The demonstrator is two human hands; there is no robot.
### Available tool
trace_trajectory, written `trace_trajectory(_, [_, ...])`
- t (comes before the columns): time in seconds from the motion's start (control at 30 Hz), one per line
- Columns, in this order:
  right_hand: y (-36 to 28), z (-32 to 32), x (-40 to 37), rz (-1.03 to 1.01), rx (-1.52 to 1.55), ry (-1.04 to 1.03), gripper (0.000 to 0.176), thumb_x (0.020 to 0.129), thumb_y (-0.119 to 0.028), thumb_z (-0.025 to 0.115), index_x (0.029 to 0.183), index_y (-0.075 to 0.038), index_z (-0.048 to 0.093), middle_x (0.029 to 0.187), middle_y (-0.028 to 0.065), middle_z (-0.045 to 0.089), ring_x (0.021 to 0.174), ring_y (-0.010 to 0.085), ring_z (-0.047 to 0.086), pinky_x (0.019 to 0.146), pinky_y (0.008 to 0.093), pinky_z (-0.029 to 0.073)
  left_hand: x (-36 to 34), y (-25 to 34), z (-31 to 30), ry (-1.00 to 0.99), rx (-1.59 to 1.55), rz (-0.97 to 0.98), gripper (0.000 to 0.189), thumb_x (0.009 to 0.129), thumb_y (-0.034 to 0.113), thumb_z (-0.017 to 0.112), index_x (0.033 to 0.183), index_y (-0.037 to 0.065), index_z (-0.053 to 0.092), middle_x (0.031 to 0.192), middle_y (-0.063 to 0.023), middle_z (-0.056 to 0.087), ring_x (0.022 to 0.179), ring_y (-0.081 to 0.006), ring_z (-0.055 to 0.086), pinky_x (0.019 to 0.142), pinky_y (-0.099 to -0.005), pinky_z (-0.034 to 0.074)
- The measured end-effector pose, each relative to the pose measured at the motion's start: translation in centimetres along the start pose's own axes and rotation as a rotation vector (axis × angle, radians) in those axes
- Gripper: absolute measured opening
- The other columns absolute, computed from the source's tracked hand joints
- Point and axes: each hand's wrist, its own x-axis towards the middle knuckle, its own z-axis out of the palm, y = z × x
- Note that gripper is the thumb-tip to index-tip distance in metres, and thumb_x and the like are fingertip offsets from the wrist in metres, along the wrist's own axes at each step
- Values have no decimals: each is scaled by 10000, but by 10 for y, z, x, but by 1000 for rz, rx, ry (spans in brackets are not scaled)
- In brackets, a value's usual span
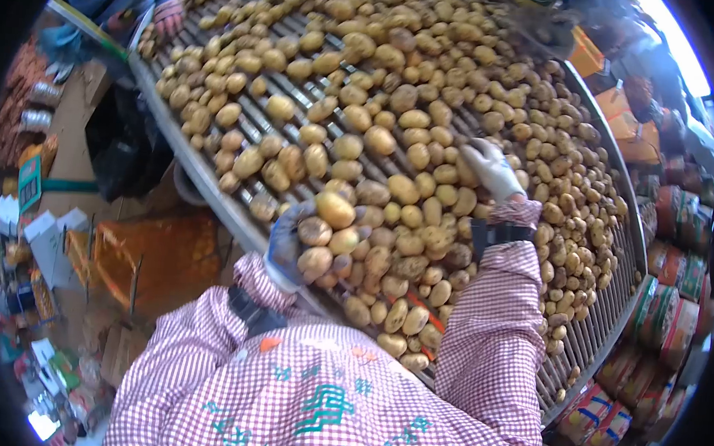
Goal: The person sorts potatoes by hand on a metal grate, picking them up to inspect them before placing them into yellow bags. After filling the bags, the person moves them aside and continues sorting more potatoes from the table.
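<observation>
Potatoes (403,189) of mixed size cover a slatted metal roller table (299,99). My left hand (283,247), in a blue-grey glove, cups several potatoes (316,231) at the near left edge. Its palm and most of its fingers are hidden under them. My right hand (493,172), in a white glove, reaches over the middle of the heap with its fingers curled at a brownish potato (467,174). The fingertips are partly hidden there. A dark band circles my right wrist. Beside my right forearm, a red-orange strip (427,311) shows between potatoes.
Another person's gloved hand (168,13) rests at the table's far left corner. A metal rim (205,191) bounds the left side. Beyond it are a black bag (127,142) and an orange sack (161,257). Filled sacks (662,328) are stacked to the right.
</observation>
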Motion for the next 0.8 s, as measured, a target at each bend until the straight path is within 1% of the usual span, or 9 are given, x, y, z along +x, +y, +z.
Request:
trace_trajectory(0.07, [17, 7, -9, -122, 122, 132, 390, 982, -234, 615, 1313, -27, 619, 1180, 166, 676, 1103, 293, 649, 979, 369, 506, 2, 0, -15, -88, 36, -9, 525, 1043, 368, 450, 1384, -23, 523, 1336, -230, 607, 1272, -433, 591, 765, -484, 644])
trace_trajectory(0.13, [-17, -11, -26, 138, 770, 9, 411, 971, -228, 635, 1337, -44, 607, 1179, 102, 663, 1063, 179, 644, 948, 299, 504, 2, -2, -28, -142, -95, -43, 548, 1033, 391, 505, 1400, -15, 507, 1352, -238, 597, 1252, -441, 602, 774, -520, 643])
trace_trajectory(0.17, [-12, -13, -29, 27, 780, -28, 457, 964, -215, 638, 1382, -46, 566, 1215, 64, 632, 1067, 133, 623, 932, 280, 516, 4, -4, -38, -192, -117, -49, 590, 1021, 414, 500, 1422, -19, 490, 1405, -234, 562, 1260, -415, 602, 775, -521, 635])
trace_trajectory(0.27, [-76, -9, -61, 16, 842, 40, 508, 961, -219, 627, 1421, -29, 529, 1279, 101, 619, 1098, 186, 631, 962, 338, 533, 2, -4, -45, -262, -175, -78, 631, 1013, 442, 494, 1459, -2, 461, 1470, -234, 518, 1253, -398, 608, 765, -513, 630])
trace_trajectory(0.4, [-158, 47, -106, -118, 930, -42, 787, 934, -498, 676, 1520, -29, 437, 1409, 185, 548, 1244, 300, 599, 1047, 436, 519, -13, -7, -31, -335, -237, -127, 636, 1021, 462, 488, 1510, 61, 421, 1498, -240, 488, 1200, -423, 630, 739, -484, 638])
trace_trajectory(0.53, [-224, 105, -149, -163, 1111, -121, 694, 1047, -322, 550, 1584, 38, 297, 1600, 195, 383, 1458, 269, 396, 1211, 384, 305, -25, 0, -57, -359, -156, -46, 638, 1032, 473, 466, 1518, 60, 432, 1434, -242, 556, 1154, -438, 657, 694, -462, 628])
trace_trajectory(0.67, [-254, 115, -168, -38, 1290, -218, 580, 1071, -161, 448, 1587, 49, 287, 1598, 200, 390, 1479, 266, 384, 1225, 383, 280, -63, 19, -88, -460, -180, 29, 534, 1023, 375, 528, 1388, -16, 535, 1303, -295, 619, 1136, -434, 675, 726, -494, 651])
trace_trajectory(0.77, [-257, 123, -161, -176, 1027, -206, 546, 1070, -142, 438, 1564, 64, 330, 1559, 211, 445, 1454, 281, 424, 1220, 385, 293, -90, 43, -107, -611, -230, 59, 534, 1020, 365, 535, 1374, -35, 548, 1316, -331, 601, 1140, -437, 674, 713, -477, 648])
trace_trajectory(0.8, [-252, 130, -158, -222, 699, -30, 495, 1044, -112, 476, 1499, 73, 413, 1513, 225, 491, 1419, 308, 461, 1202, 410, 327, -101, 50, -121, -667, -203, 124, 541, 1021, 366, 534, 1379, -40, 544, 1323, -332, 598, 1147, -446, 669, 720, -476, 646])
